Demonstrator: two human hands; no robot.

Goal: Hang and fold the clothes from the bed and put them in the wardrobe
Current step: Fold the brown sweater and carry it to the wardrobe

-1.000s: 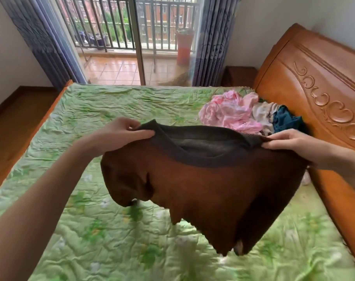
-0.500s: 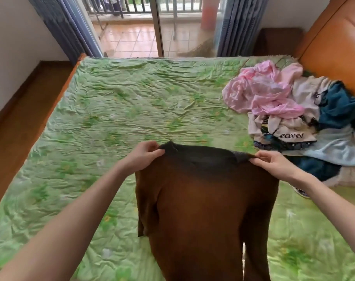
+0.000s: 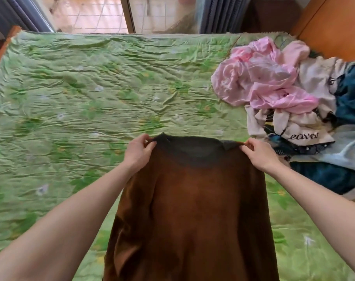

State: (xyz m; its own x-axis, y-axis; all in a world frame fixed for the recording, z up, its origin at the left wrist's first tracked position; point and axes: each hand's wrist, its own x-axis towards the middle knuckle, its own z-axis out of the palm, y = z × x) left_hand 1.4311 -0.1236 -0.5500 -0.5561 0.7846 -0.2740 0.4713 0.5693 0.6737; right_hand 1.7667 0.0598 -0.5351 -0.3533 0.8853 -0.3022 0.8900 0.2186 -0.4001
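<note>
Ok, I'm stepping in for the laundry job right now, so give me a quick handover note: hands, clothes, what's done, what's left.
Left hand: pinching the brown sweater at one collar corner.
Right hand: pinching the other corner.
Sweater hangs unfolded over the green bedspread.
Pile of clothes, pink, white and blue, lies unsorted at the far right of the bed.
Done: nothing folded in view.
Left: lay the sweater down and fold it, then the pile. The wardrobe is out of view.

Both bare arms reach forward. The left hand (image 3: 139,152) pinches the left top corner of the brown top (image 3: 192,209). The right hand (image 3: 260,154) pinches its right top corner. Fingers curl, thumbs press down.
</note>
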